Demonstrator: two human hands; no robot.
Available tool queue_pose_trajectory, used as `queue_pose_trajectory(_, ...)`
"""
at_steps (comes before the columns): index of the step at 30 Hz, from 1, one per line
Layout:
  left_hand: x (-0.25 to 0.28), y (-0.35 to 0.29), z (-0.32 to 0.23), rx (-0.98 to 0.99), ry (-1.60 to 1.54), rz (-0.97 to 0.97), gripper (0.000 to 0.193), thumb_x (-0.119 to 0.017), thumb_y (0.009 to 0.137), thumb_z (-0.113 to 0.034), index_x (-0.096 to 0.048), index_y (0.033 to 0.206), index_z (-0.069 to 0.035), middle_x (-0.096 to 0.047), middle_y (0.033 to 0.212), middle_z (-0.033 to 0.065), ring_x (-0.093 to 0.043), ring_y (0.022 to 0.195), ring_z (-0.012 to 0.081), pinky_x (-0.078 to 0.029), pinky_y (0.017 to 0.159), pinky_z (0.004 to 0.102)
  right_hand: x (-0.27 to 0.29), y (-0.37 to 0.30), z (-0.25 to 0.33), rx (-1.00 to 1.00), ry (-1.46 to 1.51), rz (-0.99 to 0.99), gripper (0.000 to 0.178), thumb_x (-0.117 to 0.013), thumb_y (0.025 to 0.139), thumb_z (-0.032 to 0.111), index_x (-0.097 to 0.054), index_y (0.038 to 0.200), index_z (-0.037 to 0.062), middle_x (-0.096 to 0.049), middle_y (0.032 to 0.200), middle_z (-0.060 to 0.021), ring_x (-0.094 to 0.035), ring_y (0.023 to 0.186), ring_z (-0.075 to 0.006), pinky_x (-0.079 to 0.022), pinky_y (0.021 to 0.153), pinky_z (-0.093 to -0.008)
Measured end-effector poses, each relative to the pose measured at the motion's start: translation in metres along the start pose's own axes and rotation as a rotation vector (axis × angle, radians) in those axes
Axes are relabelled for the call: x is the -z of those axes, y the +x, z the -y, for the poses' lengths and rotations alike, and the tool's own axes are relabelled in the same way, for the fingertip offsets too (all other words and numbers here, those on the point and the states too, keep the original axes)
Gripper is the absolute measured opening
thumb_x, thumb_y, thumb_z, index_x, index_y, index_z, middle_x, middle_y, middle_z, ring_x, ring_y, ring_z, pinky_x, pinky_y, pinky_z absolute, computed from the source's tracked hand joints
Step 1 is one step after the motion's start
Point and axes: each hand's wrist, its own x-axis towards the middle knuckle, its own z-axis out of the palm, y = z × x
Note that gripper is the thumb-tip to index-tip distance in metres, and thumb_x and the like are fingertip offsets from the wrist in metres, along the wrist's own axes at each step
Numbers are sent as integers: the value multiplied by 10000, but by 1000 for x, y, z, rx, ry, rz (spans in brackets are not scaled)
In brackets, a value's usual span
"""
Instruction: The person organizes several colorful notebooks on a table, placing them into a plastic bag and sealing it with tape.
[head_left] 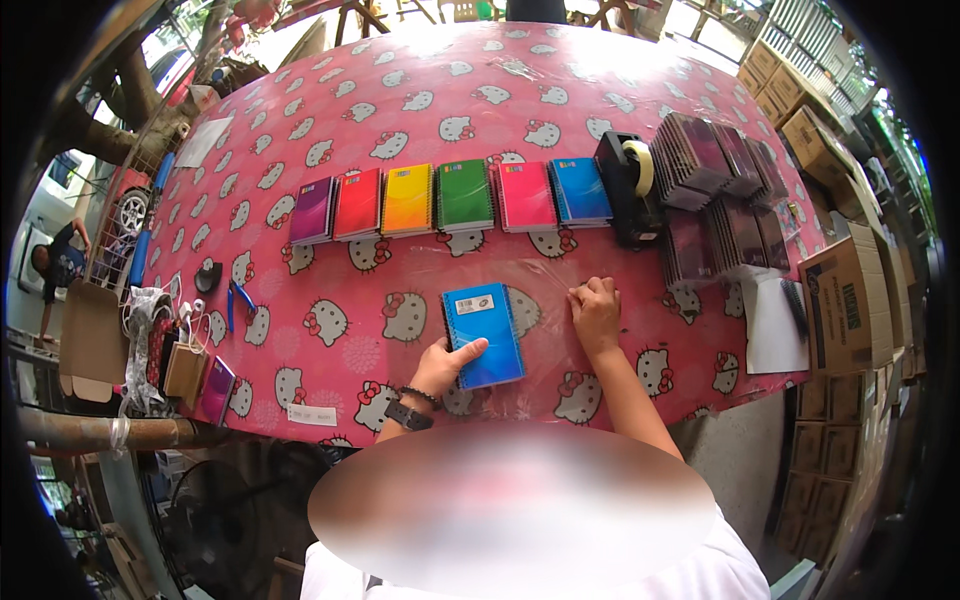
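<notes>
My left hand grips a blue spiral notebook by its lower left side, the thumb lying on the cover. A small white barcode label sits near the notebook's top. Under and around it, a clear plastic sheet or bag lies on the pink patterned tablecloth. To the right, my right hand pinches the upper right edge of this plastic between thumb and fingers. Beyond my hands stands a row of small spiral notebooks, from a purple one through a green one to another blue one.
A black tape dispenser stands at the row's right end, beside stacks of dark purple notebooks. Farther right are cardboard boxes and a white sheet. On the left lie blue-handled pliers, a black object and a purple notebook.
</notes>
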Motion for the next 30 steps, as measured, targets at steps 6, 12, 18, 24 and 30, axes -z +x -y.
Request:
queue_pose_trajectory(6, -7, -4, 0, -17, 109, -90, 751, -731, 690, -543, -573, 1049, 98, -632, 994, 183, -633, 885, 237, -505, 783, 325, 4, 9, 10, 99, -2, -17, 89, -679, 710, 133, -602, 680, 100, -536, 806, -18, -491, 876, -221, -376, 769, -376)
queue_pose_trajectory(12, 0, -13, 8, -224, 398, -285, 848, -728, 686, -528, -469, 1239, 62, -479, 1214, 216, -466, 1137, 300, -369, 980, 375, 8, 10, 20, 17, 53, -109, 59, -678, 724, 140, -637, 731, 98, -547, 829, -15, -496, 895, -222, -380, 781, -379)
queue_pose_trajectory(18, -1, -40, 35, -636, 593, -221, 886, -787, 603, -222, -359, 1351, -16, -488, 1147, 169, -490, 1047, 295, -406, 929, 379, 0, 4, 0, 27, -48, -35, 50, -682, 710, 130, -657, 753, 124, -552, 817, -3, -500, 896, -218, -395, 757, -368)
queue_pose_trajectory(24, -10, -38, 47, -705, 625, -360, 735, -689, 630, -101, -414, 1306, -17, -539, 1088, 158, -496, 991, 322, -418, 891, 405, 8, 5, 6, 72, -43, -93, 85, -679, 666, 110, -604, 687, 142, -544, 799, 7, -503, 870, -211, -392, 740, -355)
queue_pose_trajectory(30, -7, -34, 49, -712, 585, -316, 659, -631, 667, -47, -433, 1295, -17, -534, 1126, 166, -504, 1029, 303, -419, 914, 380, 19, -2, 15, 148, 129, -81, 115, -674, 693, 60, -601, 778, 85, -571, 852, -29, -537, 860, -229, -428, 771, -353)
